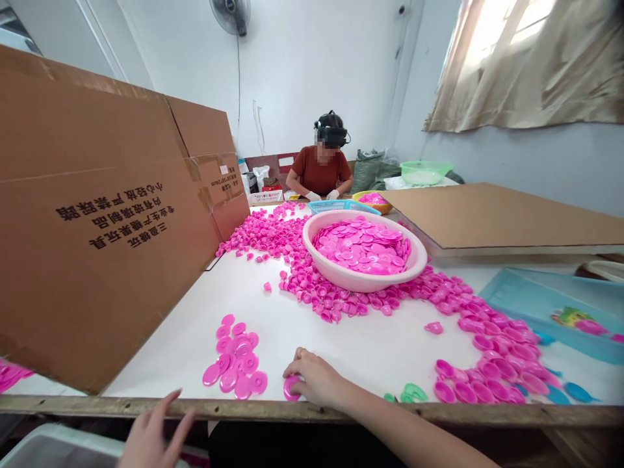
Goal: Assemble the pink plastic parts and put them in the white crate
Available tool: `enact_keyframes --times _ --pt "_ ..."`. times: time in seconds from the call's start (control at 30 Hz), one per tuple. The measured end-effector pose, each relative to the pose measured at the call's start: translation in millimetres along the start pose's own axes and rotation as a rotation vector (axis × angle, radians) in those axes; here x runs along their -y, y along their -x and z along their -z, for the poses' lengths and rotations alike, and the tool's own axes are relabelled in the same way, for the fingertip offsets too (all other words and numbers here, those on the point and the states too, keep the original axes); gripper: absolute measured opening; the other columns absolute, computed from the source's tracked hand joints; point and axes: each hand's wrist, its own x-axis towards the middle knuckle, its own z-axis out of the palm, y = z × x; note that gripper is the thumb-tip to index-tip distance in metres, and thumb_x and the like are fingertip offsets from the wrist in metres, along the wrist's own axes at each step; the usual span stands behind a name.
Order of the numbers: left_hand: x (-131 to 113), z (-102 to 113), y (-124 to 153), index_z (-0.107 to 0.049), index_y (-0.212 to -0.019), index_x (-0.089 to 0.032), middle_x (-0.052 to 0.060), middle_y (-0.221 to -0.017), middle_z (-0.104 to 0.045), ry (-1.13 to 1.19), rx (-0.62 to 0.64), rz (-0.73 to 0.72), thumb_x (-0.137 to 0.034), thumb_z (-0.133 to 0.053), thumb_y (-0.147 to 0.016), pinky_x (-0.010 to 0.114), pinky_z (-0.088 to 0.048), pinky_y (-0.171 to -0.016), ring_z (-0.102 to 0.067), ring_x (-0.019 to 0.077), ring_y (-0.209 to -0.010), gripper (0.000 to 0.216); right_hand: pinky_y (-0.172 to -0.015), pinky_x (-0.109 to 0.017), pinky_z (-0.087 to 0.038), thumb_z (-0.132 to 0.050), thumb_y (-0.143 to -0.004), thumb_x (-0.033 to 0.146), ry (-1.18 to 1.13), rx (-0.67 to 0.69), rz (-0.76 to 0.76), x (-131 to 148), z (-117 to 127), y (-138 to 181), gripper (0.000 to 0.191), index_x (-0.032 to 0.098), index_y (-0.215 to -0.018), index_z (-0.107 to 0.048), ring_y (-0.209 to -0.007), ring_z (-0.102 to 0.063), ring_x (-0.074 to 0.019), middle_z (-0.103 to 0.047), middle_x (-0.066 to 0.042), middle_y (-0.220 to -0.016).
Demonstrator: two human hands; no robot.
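Observation:
My right hand (314, 377) rests on the white table (370, 348) near its front edge, fingers closed around a pink plastic ring piece (290, 388). Just left of it lies a small group of flat pink discs (236, 357). My left hand (153, 435) hangs below the table's wooden edge with fingers spread and nothing in it. A pink basin (363, 250) full of flat pink pieces stands mid-table, ringed by a wide spread of loose pink caps (468, 325).
A tall brown cardboard sheet (97, 214) stands along the left. A flat cardboard panel (497, 218) and a blue tray (560, 312) lie at right. A co-worker (322, 166) in a rust shirt sits at the far end. A few green pieces (409, 392) lie near the front edge.

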Motion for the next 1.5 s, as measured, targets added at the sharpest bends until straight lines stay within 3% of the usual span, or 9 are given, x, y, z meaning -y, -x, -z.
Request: enact_keyframes --times 0.13,0.23,0.37,0.47,0.6,0.77,1.0,1.33,1.5 --pt "-131 -41 -31 -0.046 -0.109 -0.022 0.006 -0.107 -0.053 0.188 0.063 -0.34 -0.043 -0.039 -0.079 0.036 -0.037 -0.087 -0.047 0.0219 -0.1 0.037 -0.068 -0.021 -0.038 -0.061 -0.063 0.017 0.005 -0.065 -0.024 -10 7 9 0.021 0.017 -0.085 -0.063 -0.078 -0.05 -0.0155 -0.053 -0.004 -0.086" --pt "-217 -71 -47 -0.04 -0.116 -0.025 0.006 -0.097 -0.056 0.241 0.25 -0.523 -0.034 -0.037 -0.083 0.032 -0.039 -0.078 -0.052 0.0199 -0.089 0.035 -0.057 -0.02 -0.036 -0.058 -0.061 0.01 -0.061 -0.174 -0.098 -34 17 26 0.017 0.015 -0.077 -0.059 -0.065 -0.05 -0.0129 -0.054 -0.001 -0.071" --pt "-266 -116 -67 -0.033 -0.121 -0.017 0.012 -0.094 -0.053 0.087 0.4 -0.463 -0.04 -0.037 -0.082 0.033 -0.039 -0.068 -0.053 0.0244 -0.082 0.046 -0.044 -0.018 -0.032 -0.05 -0.068 0.011 -0.279 -0.449 -0.197 -71 27 46 0.009 0.015 -0.076 -0.051 -0.047 -0.045 -0.0087 -0.049 0.003 -0.058" --pt "-262 -139 -77 -0.039 -0.112 -0.014 0.014 -0.1 -0.05 0.076 0.401 -0.467 -0.036 -0.04 -0.08 0.031 -0.038 -0.068 -0.051 0.0246 -0.086 0.039 -0.039 -0.018 -0.032 -0.048 -0.073 0.022 -0.451 -0.685 -0.315 -87 32 47 0.009 0.016 -0.079 -0.047 -0.04 -0.042 -0.0078 -0.045 0.005 -0.056" --pt "-234 -139 -73 -0.046 -0.094 -0.017 0.007 -0.091 -0.052 0.38 0.451 -0.594 -0.023 -0.039 -0.08 0.025 -0.037 -0.069 -0.05 0.0166 -0.082 0.017 -0.042 -0.018 -0.037 -0.051 -0.072 0.025 -0.475 -0.826 -0.283 -89 36 39 0.025 0.018 -0.095 -0.046 -0.045 -0.046 -0.0084 -0.044 0.005 -0.06" --pt "-208 -124 -54 -0.047 -0.09 -0.018 -0.002 -0.071 -0.052 0.765 0.698 -0.537 -0.029 -0.047 -0.077 0.02 -0.036 -0.057 -0.047 0.0101 -0.062 0.016 -0.038 -0.019 -0.037 -0.052 -0.072 0.034 -0.591 -0.739 -0.28 -84 39 39 0.025 0.016 -0.088 -0.049 -0.044 -0.047 -0.0093 -0.045 0.003 -0.059" --pt "-203 -120 -56 -0.054 -0.09 -0.019 -0.003 -0.071 -0.053 0.823 0.767 -0.456 -0.022 -0.055 -0.069 0.02 -0.036 -0.059 -0.047 0.0091 -0.064 0.021 -0.038 -0.02 -0.039 -0.058 -0.065 0.043 -0.756 -0.775 -0.318 -85 44 40 0.041 0.014 -0.093 -0.047 -0.045 -0.05 -0.0103 -0.047 0.003 -0.06" --pt "-202 -125 -59 -0.057 -0.084 -0.02 0.002 -0.087 -0.051 0.582 0.524 -0.468 -0.026 -0.061 -0.064 0.028 -0.036 -0.076 -0.047 0.0165 -0.084 0.021 -0.04 -0.019 -0.039 -0.064 -0.062 0.042 -0.787 -0.671 -0.326 -81 41 39 0.038 0.013 -0.084 -0.052 -0.045 -0.049 -0.009 -0.051 0.002 -0.059" --pt "-203 -127 -58 -0.056 -0.082 -0.019 0.001 -0.08 -0.055 0.512 0.525 -0.462 -0.03 -0.061 -0.064 0.028 -0.035 -0.073 -0.046 0.0179 -0.084 0.021 -0.039 -0.019 -0.039 -0.065 -0.061 0.039 -0.841 -0.585 -0.34 -72 43 33 0.037 0.012 -0.084 -0.052 -0.043 -0.049 -0.0083 -0.053 0.001 -0.059"
